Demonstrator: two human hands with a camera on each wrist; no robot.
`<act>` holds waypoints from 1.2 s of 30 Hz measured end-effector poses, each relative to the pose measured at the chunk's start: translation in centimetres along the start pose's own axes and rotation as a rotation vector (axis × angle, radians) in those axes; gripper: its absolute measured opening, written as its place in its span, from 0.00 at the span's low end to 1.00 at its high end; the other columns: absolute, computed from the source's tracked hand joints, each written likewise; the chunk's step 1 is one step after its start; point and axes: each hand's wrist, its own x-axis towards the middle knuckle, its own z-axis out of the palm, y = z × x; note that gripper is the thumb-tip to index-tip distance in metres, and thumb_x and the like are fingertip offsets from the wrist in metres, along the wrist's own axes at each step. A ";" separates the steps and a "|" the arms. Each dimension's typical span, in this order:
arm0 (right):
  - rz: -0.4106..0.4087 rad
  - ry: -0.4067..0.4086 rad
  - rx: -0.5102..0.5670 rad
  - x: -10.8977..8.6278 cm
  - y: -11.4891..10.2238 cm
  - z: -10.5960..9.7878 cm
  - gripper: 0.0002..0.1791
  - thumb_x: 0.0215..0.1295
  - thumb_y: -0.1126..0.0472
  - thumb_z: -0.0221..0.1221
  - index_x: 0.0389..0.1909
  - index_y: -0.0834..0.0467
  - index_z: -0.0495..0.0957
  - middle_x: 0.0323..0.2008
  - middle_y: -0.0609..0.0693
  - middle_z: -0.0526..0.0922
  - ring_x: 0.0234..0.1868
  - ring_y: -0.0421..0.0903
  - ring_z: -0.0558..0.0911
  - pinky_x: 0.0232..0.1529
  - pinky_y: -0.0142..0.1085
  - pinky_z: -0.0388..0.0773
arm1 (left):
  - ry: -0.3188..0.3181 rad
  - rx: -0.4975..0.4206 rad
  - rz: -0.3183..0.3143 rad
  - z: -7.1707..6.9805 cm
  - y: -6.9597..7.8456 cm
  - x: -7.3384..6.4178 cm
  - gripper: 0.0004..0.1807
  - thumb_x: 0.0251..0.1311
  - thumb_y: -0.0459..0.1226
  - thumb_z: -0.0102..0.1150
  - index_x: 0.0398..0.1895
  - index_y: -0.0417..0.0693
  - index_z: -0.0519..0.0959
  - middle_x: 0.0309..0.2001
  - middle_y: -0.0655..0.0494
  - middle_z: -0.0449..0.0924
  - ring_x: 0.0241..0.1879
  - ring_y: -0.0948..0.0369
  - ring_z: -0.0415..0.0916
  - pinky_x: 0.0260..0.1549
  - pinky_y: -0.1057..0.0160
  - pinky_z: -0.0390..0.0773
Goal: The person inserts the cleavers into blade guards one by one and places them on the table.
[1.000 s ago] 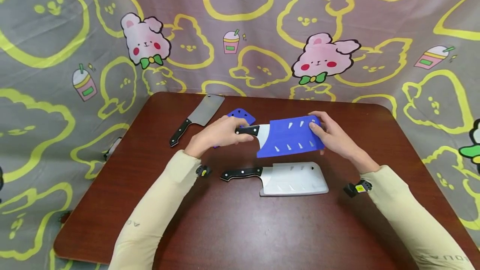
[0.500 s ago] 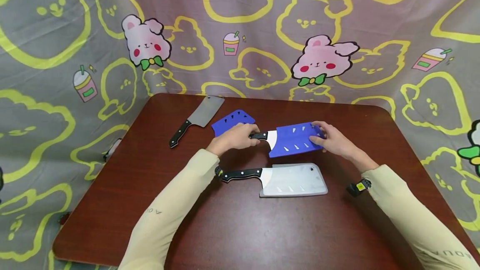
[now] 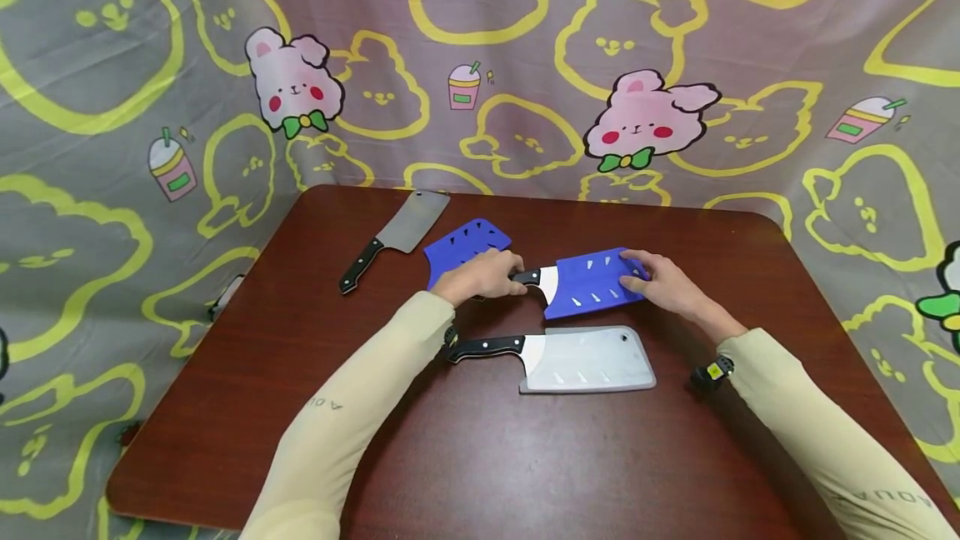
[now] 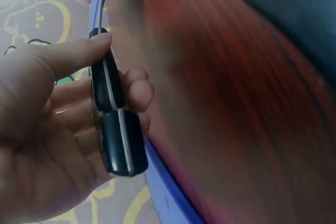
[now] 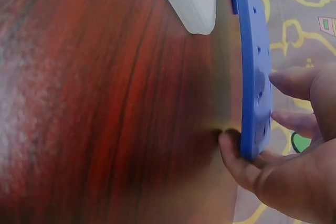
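My left hand (image 3: 491, 275) grips the black riveted handle (image 4: 107, 85) of a cleaver (image 3: 550, 282). A blue blade guard (image 3: 588, 280) with slots covers most of the blade, leaving a bright strip bare beside the handle. At the guard's far right end, my right hand (image 3: 663, 283) pinches it, with fingertips on both faces in the right wrist view. Both hands keep the cleaver close over the table, its blade pointing right. Just in front lies a second cleaver (image 3: 487, 346), black-handled, its blade inside a whitish translucent guard (image 3: 588, 363).
Toward the back left of the brown table (image 3: 525, 457) lies a bare cleaver (image 3: 412, 220), handle toward me. Beside it, another blue guard (image 3: 459, 242) is partly hidden by my left hand. A patterned curtain (image 3: 517, 48) stands behind the table.
The guarded cleaver has come down toward the table and shifted slightly right. My left hand moved right with it, uncovering more of the other blue guard. The remaining cleavers have stayed put.
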 end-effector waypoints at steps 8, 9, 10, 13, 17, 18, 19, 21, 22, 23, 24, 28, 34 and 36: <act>0.050 0.001 -0.047 0.1 0.2 0.1 0.33 0.70 0.53 0.57 0.72 0.59 0.61 0.68 0.70 0.62 0.65 0.68 0.65 0.64 0.66 0.61 | -0.018 -0.004 -0.006 0.2 0.6 0.7 0.20 0.65 0.46 0.61 0.56 0.47 0.77 0.43 0.53 0.81 0.36 0.59 0.77 0.36 0.62 0.76; 0.049 0.007 -0.050 0.1 0.2 0.1 0.33 0.70 0.53 0.57 0.72 0.59 0.61 0.68 0.70 0.62 0.65 0.67 0.65 0.64 0.66 0.61 | -0.008 -0.001 -0.001 0.2 0.7 0.7 0.19 0.65 0.45 0.61 0.56 0.47 0.77 0.44 0.52 0.82 0.38 0.59 0.78 0.37 0.62 0.77; 0.045 0.014 -0.054 0.1 0.1 0.1 0.33 0.70 0.53 0.56 0.71 0.59 0.61 0.67 0.70 0.62 0.64 0.67 0.65 0.64 0.66 0.62 | 0.001 0.002 0.004 0.1 0.7 0.8 0.19 0.66 0.45 0.60 0.57 0.47 0.77 0.45 0.52 0.82 0.40 0.59 0.78 0.39 0.61 0.78; 0.023 0.046 -0.050 0.0 -0.1 0.2 0.30 0.70 0.54 0.57 0.69 0.60 0.64 0.65 0.70 0.64 0.62 0.66 0.67 0.63 0.65 0.63 | 0.039 -0.007 0.022 -0.1 1.0 0.8 0.19 0.68 0.44 0.57 0.59 0.48 0.76 0.49 0.52 0.82 0.46 0.58 0.79 0.46 0.59 0.78; -0.018 0.093 -0.042 -0.1 -0.9 0.3 0.26 0.70 0.55 0.57 0.65 0.60 0.68 0.62 0.68 0.67 0.58 0.63 0.69 0.60 0.63 0.66 | 0.068 -0.033 0.026 -0.7 1.1 0.5 0.20 0.69 0.46 0.56 0.59 0.48 0.76 0.48 0.53 0.82 0.47 0.57 0.80 0.48 0.57 0.78; -0.032 0.102 -0.042 -0.1 -1.2 0.3 0.25 0.70 0.55 0.57 0.64 0.60 0.69 0.61 0.67 0.67 0.57 0.62 0.69 0.58 0.62 0.67 | 0.073 -0.036 0.029 -0.9 1.1 0.4 0.20 0.69 0.46 0.56 0.59 0.48 0.76 0.48 0.53 0.82 0.46 0.58 0.79 0.47 0.57 0.78; -0.043 0.110 -0.038 -0.1 -1.5 0.4 0.24 0.70 0.56 0.57 0.64 0.60 0.70 0.61 0.67 0.67 0.56 0.62 0.69 0.57 0.61 0.68 | 0.077 -0.039 0.029 -1.0 1.1 0.2 0.20 0.69 0.47 0.55 0.58 0.48 0.76 0.47 0.54 0.82 0.45 0.58 0.79 0.46 0.57 0.78; -0.066 0.118 -0.031 -0.1 -2.0 0.5 0.23 0.70 0.56 0.57 0.62 0.60 0.71 0.61 0.67 0.68 0.56 0.63 0.69 0.56 0.60 0.68 | 0.086 -0.049 0.032 -1.4 1.1 -0.2 0.19 0.69 0.47 0.55 0.57 0.49 0.77 0.46 0.55 0.82 0.43 0.60 0.79 0.44 0.59 0.78; -0.078 0.121 -0.027 0.0 -2.2 0.6 0.23 0.69 0.56 0.57 0.62 0.61 0.71 0.61 0.67 0.68 0.57 0.63 0.69 0.57 0.61 0.68 | 0.093 -0.057 0.034 -1.6 1.0 -0.4 0.18 0.69 0.47 0.55 0.56 0.49 0.77 0.46 0.56 0.82 0.42 0.60 0.78 0.42 0.60 0.78; -0.086 0.120 -0.022 0.2 -2.4 0.7 0.23 0.69 0.57 0.57 0.62 0.61 0.71 0.61 0.67 0.67 0.57 0.64 0.70 0.58 0.61 0.68 | 0.102 -0.066 0.037 -1.7 1.0 -0.5 0.17 0.69 0.47 0.55 0.55 0.50 0.78 0.45 0.56 0.82 0.41 0.61 0.78 0.40 0.61 0.78; -0.097 0.119 -0.018 0.3 -2.6 0.8 0.23 0.69 0.57 0.57 0.61 0.61 0.71 0.62 0.67 0.67 0.58 0.64 0.70 0.58 0.61 0.68 | 0.111 -0.073 0.041 -1.8 0.9 -0.8 0.17 0.70 0.48 0.55 0.54 0.50 0.78 0.45 0.56 0.82 0.40 0.61 0.78 0.39 0.62 0.78; -0.130 0.117 -0.018 1.0 -3.5 1.3 0.22 0.69 0.58 0.58 0.61 0.61 0.72 0.62 0.66 0.67 0.59 0.65 0.71 0.59 0.62 0.69 | 0.148 -0.093 0.054 -2.3 0.3 -1.7 0.14 0.70 0.47 0.54 0.52 0.51 0.78 0.43 0.57 0.83 0.39 0.62 0.79 0.38 0.62 0.78; -0.177 0.102 -0.023 1.5 -5.3 1.9 0.21 0.68 0.60 0.59 0.60 0.62 0.72 0.61 0.66 0.68 0.60 0.64 0.72 0.59 0.60 0.70 | 0.187 -0.094 0.060 -2.7 -1.6 -3.1 0.15 0.69 0.45 0.56 0.52 0.48 0.79 0.44 0.52 0.83 0.40 0.58 0.80 0.39 0.60 0.79; -0.202 0.099 -0.022 1.8 -5.8 2.2 0.21 0.68 0.60 0.59 0.60 0.62 0.72 0.61 0.66 0.69 0.61 0.64 0.72 0.58 0.60 0.71 | 0.203 -0.086 0.046 -2.9 -2.4 -3.6 0.16 0.69 0.46 0.56 0.52 0.47 0.79 0.46 0.51 0.84 0.43 0.57 0.81 0.41 0.58 0.79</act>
